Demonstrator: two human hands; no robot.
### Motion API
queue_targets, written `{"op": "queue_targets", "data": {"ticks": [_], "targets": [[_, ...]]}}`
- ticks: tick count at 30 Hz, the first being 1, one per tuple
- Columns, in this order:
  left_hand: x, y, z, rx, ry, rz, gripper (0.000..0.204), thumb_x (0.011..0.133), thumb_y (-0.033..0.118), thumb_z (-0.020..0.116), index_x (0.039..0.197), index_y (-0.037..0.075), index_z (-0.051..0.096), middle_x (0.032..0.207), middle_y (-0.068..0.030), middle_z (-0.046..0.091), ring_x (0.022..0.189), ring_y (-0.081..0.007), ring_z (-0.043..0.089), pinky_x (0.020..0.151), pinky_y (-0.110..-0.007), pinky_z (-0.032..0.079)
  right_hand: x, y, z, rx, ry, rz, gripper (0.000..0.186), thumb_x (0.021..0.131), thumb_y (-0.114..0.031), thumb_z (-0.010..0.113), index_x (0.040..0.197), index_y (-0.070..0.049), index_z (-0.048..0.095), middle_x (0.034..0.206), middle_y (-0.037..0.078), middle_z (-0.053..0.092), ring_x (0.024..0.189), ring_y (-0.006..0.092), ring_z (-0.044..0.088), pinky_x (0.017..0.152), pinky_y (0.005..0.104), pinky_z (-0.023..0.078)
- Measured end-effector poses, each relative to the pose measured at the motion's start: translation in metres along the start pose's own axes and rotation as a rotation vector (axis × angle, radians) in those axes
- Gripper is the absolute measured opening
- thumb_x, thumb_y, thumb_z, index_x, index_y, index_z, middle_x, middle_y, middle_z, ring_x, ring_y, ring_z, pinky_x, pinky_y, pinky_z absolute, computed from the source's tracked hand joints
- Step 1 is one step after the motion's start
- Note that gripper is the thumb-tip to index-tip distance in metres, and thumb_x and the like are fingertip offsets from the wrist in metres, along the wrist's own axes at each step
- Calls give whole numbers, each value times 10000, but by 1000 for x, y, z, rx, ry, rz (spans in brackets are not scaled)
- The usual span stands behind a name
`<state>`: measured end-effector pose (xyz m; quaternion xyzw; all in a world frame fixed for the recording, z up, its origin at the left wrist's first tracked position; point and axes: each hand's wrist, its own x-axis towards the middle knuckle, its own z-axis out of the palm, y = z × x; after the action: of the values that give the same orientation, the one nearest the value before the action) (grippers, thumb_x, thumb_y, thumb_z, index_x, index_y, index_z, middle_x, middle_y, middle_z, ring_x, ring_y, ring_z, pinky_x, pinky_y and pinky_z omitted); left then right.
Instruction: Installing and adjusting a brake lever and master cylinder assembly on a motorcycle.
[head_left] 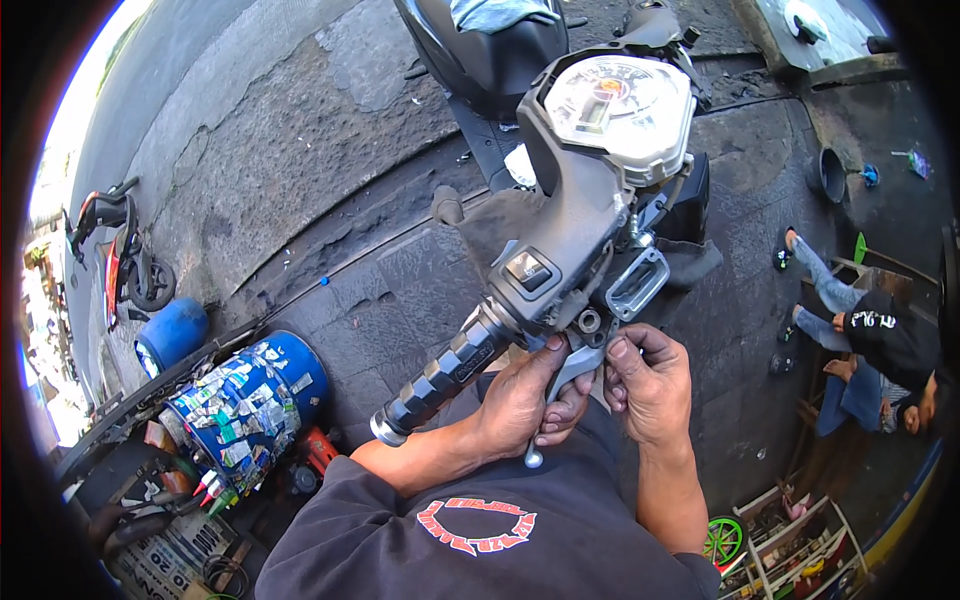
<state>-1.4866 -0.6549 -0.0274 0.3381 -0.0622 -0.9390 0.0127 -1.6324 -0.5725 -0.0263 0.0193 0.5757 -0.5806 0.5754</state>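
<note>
A silver brake lever (pixel 574 368) ends in a ball tip below my left hand (pixel 522 398), whose fingers are wrapped round it. Close beside it, my right hand (pixel 650 385) is closed in a pinch at the lever's upper end; whatever lies between its fingertips is hidden. Just above both hands sits the brake fluid reservoir (pixel 638 286), uncovered, its inside showing. A ribbed black handlebar grip (pixel 450 372) runs down to the left over my left forearm. Further up are the switch housing (pixel 526 272) and the scooter's round-faced instrument cluster (pixel 620 105).
A blue drum (pixel 250 405) covered in stickers stands at left, near a smaller blue barrel (pixel 172 335) and a red motorbike (pixel 115 255). At right, people sit by a wall (pixel 865 345). A parts rack (pixel 795 540) is at lower right; a black scooter seat (pixel 490 65) is at top.
</note>
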Motion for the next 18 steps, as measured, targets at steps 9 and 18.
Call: {"op": "queue_targets", "data": {"ticks": [9,18], "targets": [[-3,7,-2,68,45,-28,564,1015,562,318,892,46,510,547,15,343,429,-67,304,380,-223,285,-3,6,-1,31,42,57,235,869,-178,738,973,16,654,666,52,588,484,82,493,412,206,402],[-5,-3,-1,172,129,72,541,1024,492,344,961,-4,550,572,-48,457,427,-100,370,392,-234,352,-3,22,-13,27,-187,44,362,917,-207,688,1133,78,635,794,34,645,615,57,525,540,200,436]]}}
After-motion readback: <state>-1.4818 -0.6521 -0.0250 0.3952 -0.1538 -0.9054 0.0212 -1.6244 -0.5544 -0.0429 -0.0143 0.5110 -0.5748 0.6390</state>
